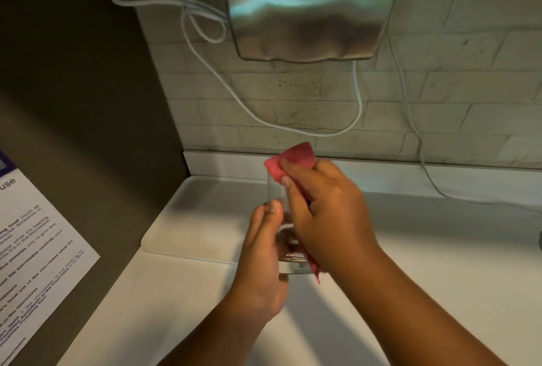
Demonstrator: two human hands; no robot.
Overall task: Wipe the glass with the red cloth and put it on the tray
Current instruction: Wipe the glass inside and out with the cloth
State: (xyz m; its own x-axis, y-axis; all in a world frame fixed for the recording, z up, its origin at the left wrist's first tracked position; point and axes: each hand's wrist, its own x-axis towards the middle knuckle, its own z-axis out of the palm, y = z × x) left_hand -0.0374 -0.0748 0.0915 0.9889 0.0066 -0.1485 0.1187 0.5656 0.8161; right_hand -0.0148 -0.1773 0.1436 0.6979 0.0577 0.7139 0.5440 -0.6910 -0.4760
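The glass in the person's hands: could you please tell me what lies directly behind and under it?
Behind and below the glass lies the white tray on the counter. The hands and red cloth cover the tray's right part, so anything there is hidden.

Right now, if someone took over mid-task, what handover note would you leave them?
Left hand: grips the glass from the side, held above the counter.
Right hand: presses the red cloth against the glass near its rim.
Tray: on the counter behind and to the left, nothing visible on it.
Done: glass and cloth picked up, wiping under way.
Left: finish wiping, set the glass on the tray.
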